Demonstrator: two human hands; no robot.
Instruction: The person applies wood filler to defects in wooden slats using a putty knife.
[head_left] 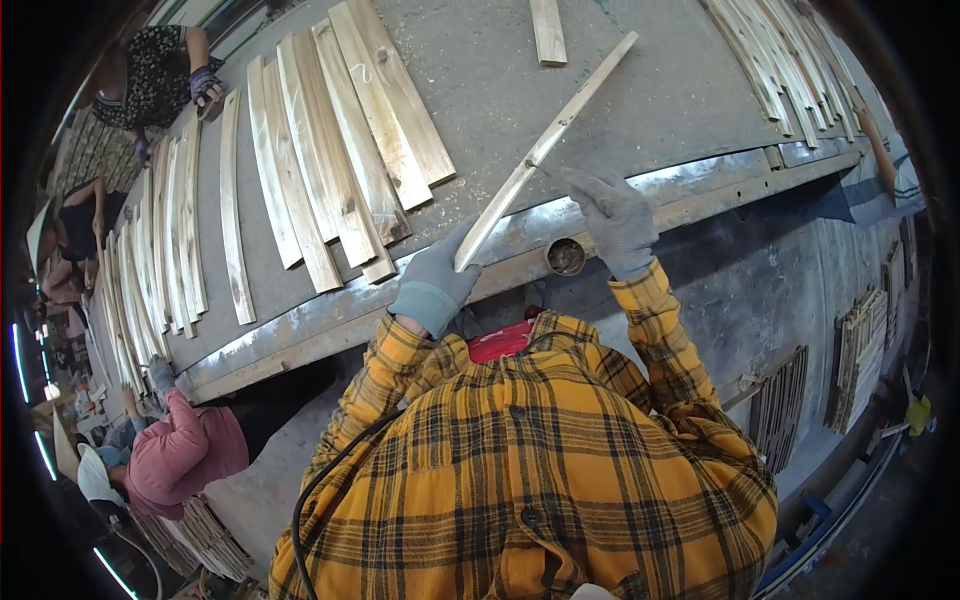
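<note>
A narrow wooden strip (572,106) slants up and away from me over the grey table, with dark knots along it. My left hand (437,280), in a grey glove with a greenish cuff, is closed around its near end. To the right of the strip is my right hand (612,220), also gloved, its fingers stretched out toward the knot near the strip's middle. Just below and between the hands, a round tin (566,257) with brown contents sits at the table's metal edge.
Several wooden boards (330,150) lie left of my hands on the table (490,110). Another short board end (547,35) shows at the far side, and more strips (770,65) lie at right. Co-workers stand at left, one in a pink sleeve (190,440). Wood stacks (780,405) stand at lower right.
</note>
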